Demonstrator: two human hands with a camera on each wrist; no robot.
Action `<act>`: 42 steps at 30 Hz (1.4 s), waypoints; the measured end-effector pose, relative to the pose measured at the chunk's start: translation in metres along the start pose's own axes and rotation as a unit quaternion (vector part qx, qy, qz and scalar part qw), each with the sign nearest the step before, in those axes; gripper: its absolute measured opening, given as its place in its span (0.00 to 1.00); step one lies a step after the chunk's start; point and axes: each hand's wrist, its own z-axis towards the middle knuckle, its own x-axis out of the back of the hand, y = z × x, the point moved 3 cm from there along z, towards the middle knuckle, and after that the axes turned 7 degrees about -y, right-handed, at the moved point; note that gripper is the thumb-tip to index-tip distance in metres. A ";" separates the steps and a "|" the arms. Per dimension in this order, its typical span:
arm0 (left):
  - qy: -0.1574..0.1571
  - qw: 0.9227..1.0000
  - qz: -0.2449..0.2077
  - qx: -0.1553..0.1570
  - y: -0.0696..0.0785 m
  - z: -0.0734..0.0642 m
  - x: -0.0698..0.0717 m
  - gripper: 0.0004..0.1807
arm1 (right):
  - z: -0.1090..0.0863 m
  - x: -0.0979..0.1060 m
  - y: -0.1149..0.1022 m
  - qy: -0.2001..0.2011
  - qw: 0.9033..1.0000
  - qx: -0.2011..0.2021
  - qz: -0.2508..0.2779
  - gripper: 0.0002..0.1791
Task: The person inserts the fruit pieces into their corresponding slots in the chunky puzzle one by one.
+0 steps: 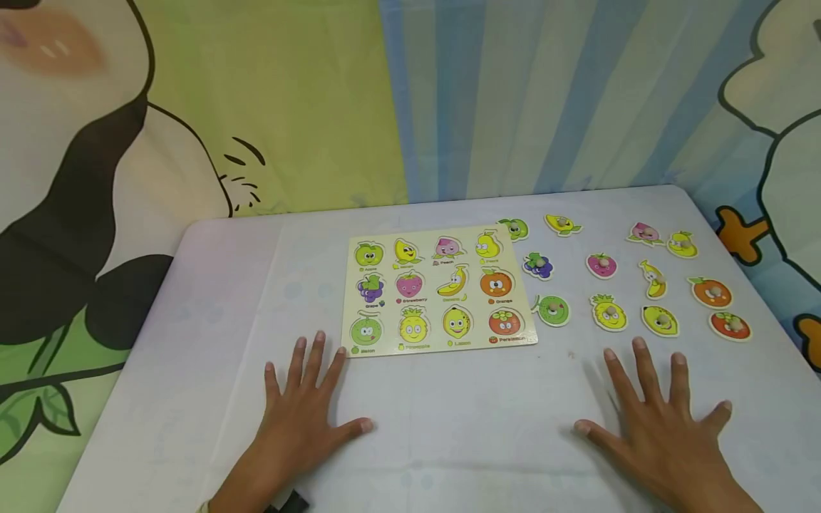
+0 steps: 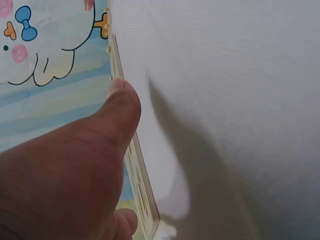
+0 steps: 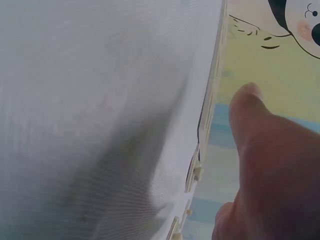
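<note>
The left hand [image 1: 301, 413] is spread low over the near left part of the white tabletop [image 1: 474, 427], its fingers extended and apart, holding nothing. Its index fingertip lies at the near left corner of the puzzle board [image 1: 435, 306]; whether the two touch, I cannot tell. The right hand [image 1: 670, 434] is spread likewise on the near right, fingers straight and free of any object, just short of the yellow lemon piece [image 1: 660, 322].

The board lies flat in the middle, printed with twelve smiling fruits in three rows of four. The knobbed fruit pieces are scattered to its right. Closest to the board are the green apple piece [image 1: 515, 229] at its far right corner, the purple grape piece [image 1: 539, 266] and the green melon piece [image 1: 553, 311]. The pineapple piece [image 1: 608, 313] sits left of the lemon; the orange piece [image 1: 710, 293] and red persimmon piece [image 1: 730, 326] lie farthest right. Behind the tabletop's far edge hangs a cartoon-printed backdrop [image 1: 288, 85], green on the left and blue-striped on the right.
</note>
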 end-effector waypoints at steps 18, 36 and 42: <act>-0.036 0.997 -0.034 -0.061 0.007 0.025 0.009 0.58 | 0.015 0.025 -0.007 0.049 0.996 0.030 0.064 0.58; 0.008 0.997 -0.010 -0.080 0.001 0.029 0.015 0.45 | 0.045 0.064 -0.022 0.152 0.970 0.100 0.159 0.48; 0.040 0.995 -0.016 -0.085 -0.001 0.031 0.020 0.36 | 0.058 0.074 -0.028 0.174 0.961 0.131 0.173 0.42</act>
